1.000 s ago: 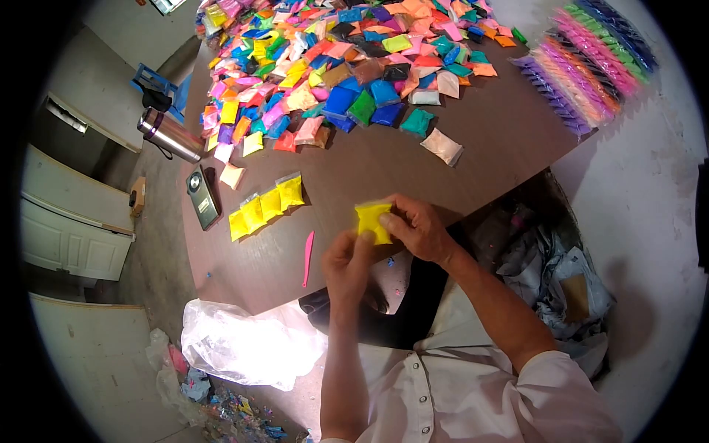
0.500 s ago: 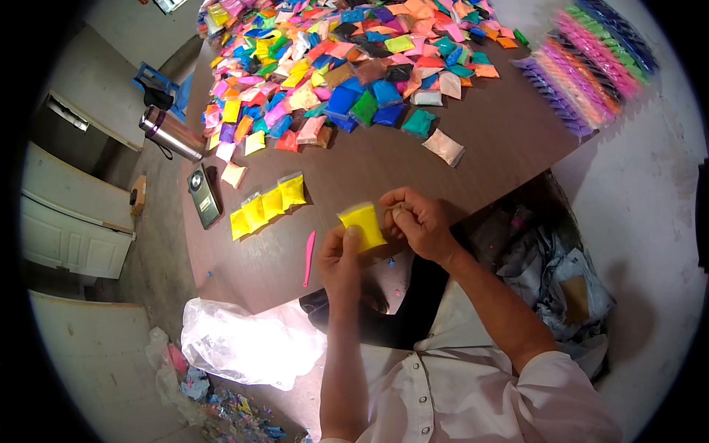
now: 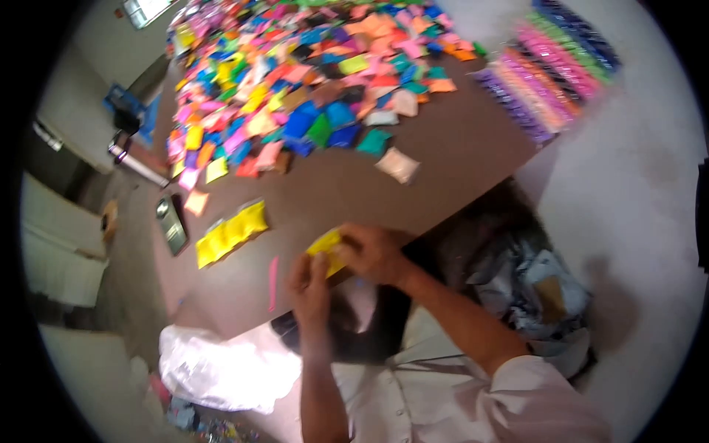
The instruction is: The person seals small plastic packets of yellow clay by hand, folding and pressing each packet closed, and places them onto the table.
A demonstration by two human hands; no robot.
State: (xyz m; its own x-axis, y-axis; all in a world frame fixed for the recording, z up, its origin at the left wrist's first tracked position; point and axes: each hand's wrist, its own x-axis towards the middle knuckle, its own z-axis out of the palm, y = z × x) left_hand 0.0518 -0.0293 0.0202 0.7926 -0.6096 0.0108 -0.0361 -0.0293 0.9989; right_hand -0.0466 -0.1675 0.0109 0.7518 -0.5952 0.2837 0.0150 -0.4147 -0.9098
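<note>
A small yellow packet (image 3: pixel 326 249) is held between my two hands over the table's near edge. The fingers of my left hand (image 3: pixel 309 284) pinch its lower left part. My right hand (image 3: pixel 371 253) grips its right side, with the fingers partly covering it. To the left, several yellow packets (image 3: pixel 232 235) lie side by side in a slanted row on the brown table (image 3: pixel 317 192). Between that row and my left hand lies a thin pink tool (image 3: pixel 273 283). The frame is somewhat blurred.
Many coloured packets (image 3: pixel 295 81) cover the far part of the table. Bundled coloured strips (image 3: pixel 546 74) lie at its right corner. A phone (image 3: pixel 171 225) and a steel flask (image 3: pixel 139 159) are at the left edge. A plastic bag (image 3: pixel 221 369) lies below; crumpled wrappings (image 3: pixel 532 288) sit at right.
The whole view has shifted, so the table appears further left and lower. My right hand, apart from the packet half a second ago, is back on it.
</note>
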